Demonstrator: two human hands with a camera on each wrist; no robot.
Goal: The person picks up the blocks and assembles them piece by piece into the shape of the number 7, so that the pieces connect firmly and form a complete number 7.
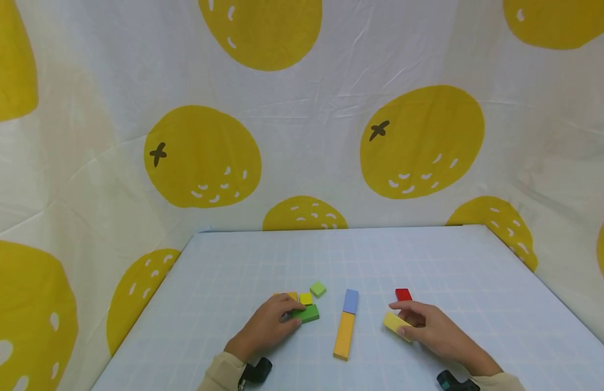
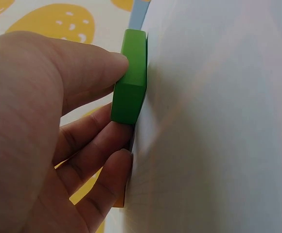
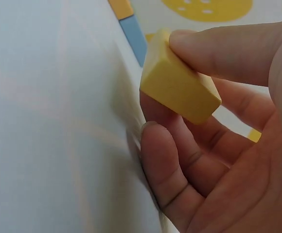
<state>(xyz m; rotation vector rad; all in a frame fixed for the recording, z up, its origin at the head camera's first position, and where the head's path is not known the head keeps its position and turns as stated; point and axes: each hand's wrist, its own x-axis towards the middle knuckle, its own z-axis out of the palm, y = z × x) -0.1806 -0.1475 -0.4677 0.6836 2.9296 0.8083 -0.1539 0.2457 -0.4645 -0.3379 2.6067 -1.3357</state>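
My left hand [image 1: 272, 321] pinches a dark green block [image 2: 132, 73] between thumb and fingers, low at the tabletop. Just beyond its fingertips lie a small bright yellow block [image 1: 306, 298] and an orange block [image 1: 291, 296], the latter partly hidden by the hand. My right hand [image 1: 431, 328] grips a pale yellow block [image 3: 180, 85], tilted, with the thumb on one side and fingers underneath. Behind that hand a red block [image 1: 403, 294] shows in part. Between the hands, a blue block [image 1: 351, 301] and an orange-yellow block [image 1: 344, 335] lie end to end in a line.
A light green block [image 1: 318, 289] lies behind the left hand's group. The pale blue gridded table [image 1: 233, 260] reaches back to a white curtain [image 1: 312, 146] printed with large yellow fruit. Dark wrist devices [image 1: 257, 371] sit at both sleeves.
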